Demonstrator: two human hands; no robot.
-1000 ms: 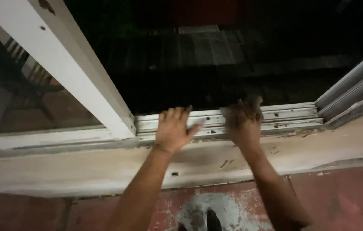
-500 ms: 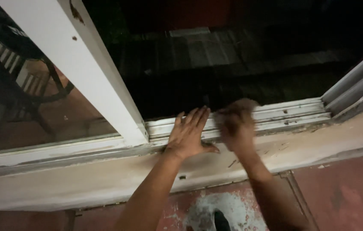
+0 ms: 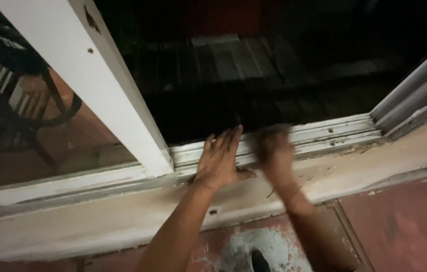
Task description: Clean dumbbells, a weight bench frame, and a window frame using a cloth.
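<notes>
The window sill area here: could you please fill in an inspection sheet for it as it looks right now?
Surface: worn sill, paint chipped, flecks of debris.
Job's things: sliding window track; white window frame.
Clutter: small paint chips on the sill.
Grippers: left hand flat, fingers spread on the track; right hand motion-blurred at the track, grip unclear.
Cables: nothing seen.
Surroundings: glass pane left, dark outside, red floor below.

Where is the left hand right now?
In the head view, the left hand lies flat, fingers spread, on the white window track, just right of the white sash frame and beside the blurred right hand.
</notes>
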